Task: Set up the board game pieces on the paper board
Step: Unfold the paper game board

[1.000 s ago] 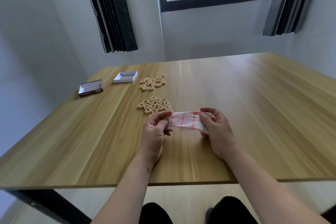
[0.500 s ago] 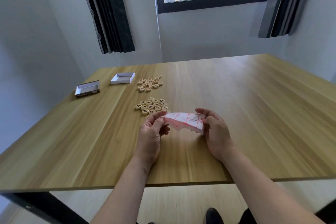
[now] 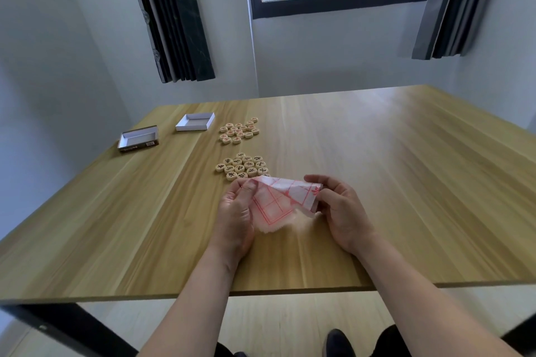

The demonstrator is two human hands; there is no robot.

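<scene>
Left hand (image 3: 236, 213) and right hand (image 3: 338, 206) each pinch one end of the folded paper board (image 3: 278, 200), held between them just above the table (image 3: 406, 182). Judged progress: board not yet spread; no piece placed. Black-marked pieces (image 3: 242, 167) lie just beyond the left hand, red-marked pieces (image 3: 239, 130) farther. Bare tabletop extends right of the right hand.
</scene>
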